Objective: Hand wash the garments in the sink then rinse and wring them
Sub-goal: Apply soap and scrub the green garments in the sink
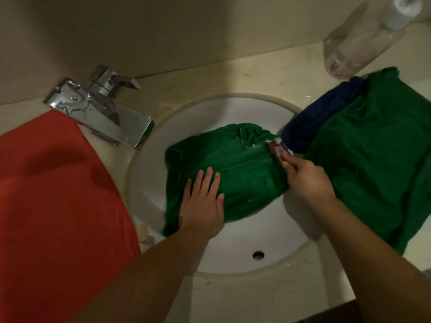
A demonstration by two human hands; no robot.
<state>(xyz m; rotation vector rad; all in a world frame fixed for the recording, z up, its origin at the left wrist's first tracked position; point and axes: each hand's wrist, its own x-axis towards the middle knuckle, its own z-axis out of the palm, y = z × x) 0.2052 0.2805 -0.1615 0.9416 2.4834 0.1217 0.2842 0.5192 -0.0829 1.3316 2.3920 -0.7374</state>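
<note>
A crumpled, wet green cloth garment (224, 173) is seen lying in the round white ceramic sink (149, 183), spread over the basin's far half, with traces of white lather near its bunched upper edge. The left hand (202, 207) is laid flat on the near left part of this garment, its fingers (208, 177) stretched out and released, gripping nothing. The right hand (305, 180) is placed at the garment's right edge, and its fingers (288, 160) are clenched around a small reddish-brown bar of soap (276, 149), whose tip is pressed against the cloth and is coated with white foam.

On the pale marble table (233, 299) to the right of the sink, a second green cloth garment (377, 150) is spread, its left edge hanging over the sink rim. A dark blue cloth garment (321, 115) is tucked partly beneath it, also at the rim. To the left, a large orange-red cloth (53, 194) is draped over the table. A chrome square-spouted tap (102, 110) is mounted behind the sink's left side, its spout reaching toward the basin. A clear plastic bottle (363, 43) is seen at the far right corner. A round overflow hole (258, 255) is visible in the near wall of the basin.
</note>
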